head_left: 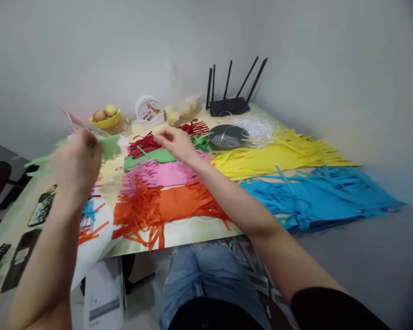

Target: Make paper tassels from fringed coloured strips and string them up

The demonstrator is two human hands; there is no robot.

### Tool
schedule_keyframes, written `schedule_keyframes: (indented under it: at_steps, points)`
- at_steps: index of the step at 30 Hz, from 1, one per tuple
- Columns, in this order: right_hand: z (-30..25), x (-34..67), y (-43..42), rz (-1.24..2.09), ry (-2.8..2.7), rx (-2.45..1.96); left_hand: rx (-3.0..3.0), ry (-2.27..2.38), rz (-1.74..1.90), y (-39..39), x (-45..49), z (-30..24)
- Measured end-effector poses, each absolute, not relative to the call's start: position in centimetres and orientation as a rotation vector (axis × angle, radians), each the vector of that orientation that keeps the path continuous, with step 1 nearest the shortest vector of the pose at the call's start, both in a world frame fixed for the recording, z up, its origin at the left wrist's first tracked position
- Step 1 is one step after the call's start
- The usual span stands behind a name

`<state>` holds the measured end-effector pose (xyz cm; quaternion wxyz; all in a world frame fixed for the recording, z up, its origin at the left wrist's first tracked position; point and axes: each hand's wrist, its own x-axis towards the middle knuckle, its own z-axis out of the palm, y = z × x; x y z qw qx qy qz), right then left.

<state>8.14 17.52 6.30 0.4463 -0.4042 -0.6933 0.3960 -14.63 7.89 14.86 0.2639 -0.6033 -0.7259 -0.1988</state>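
My left hand (77,160) is raised over the left part of the table, blurred, its fingers closed on a pale green fringed piece (109,145). My right hand (175,142) hovers above the dark red fringed piece (144,145), fingertips pinched together; whatever is between them is too small to make out. Beneath that hand lie a green piece (154,156) and a pink fringed piece (175,174). Closer to me is an orange one (182,201). To the right of my forearm, yellow (261,158) and blue (316,197) fringed pieces are spread out.
At the back stand a black router (229,106) with upright antennas, a yellow fruit bowl (106,123), and a white holder (149,114). A dark round tray (227,137) sits beside clear stringy material (258,130). Phones (22,256) and a white bag (96,238) with scraps are at left.
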Motion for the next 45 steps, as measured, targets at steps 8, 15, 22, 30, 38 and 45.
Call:
schedule_keyframes:
  at_steps: [8,15,22,30,38,45]
  points:
    - [7.5,7.7,7.7,0.458,-2.150,-0.854,-2.177,-1.810,-0.743,4.9,-8.1,11.7]
    - [10.7,13.2,7.9,0.526,-2.185,-0.977,-2.508,-1.810,-1.077,3.8,-8.5,11.6]
    - [12.0,17.6,7.1,0.808,-2.144,-0.855,-2.701,-1.933,-1.494,3.8,-8.2,11.2]
    - [10.6,19.2,6.2,0.841,-1.969,-0.732,-2.633,-1.902,-1.822,2.8,-7.9,10.7]
    - [9.9,20.0,5.9,0.881,-1.961,-0.549,-2.851,-1.607,-2.042,1.7,-8.5,11.0]
    - [10.4,20.7,6.7,0.939,-2.031,-0.585,-2.959,-1.401,-1.437,0.6,-9.0,12.5]
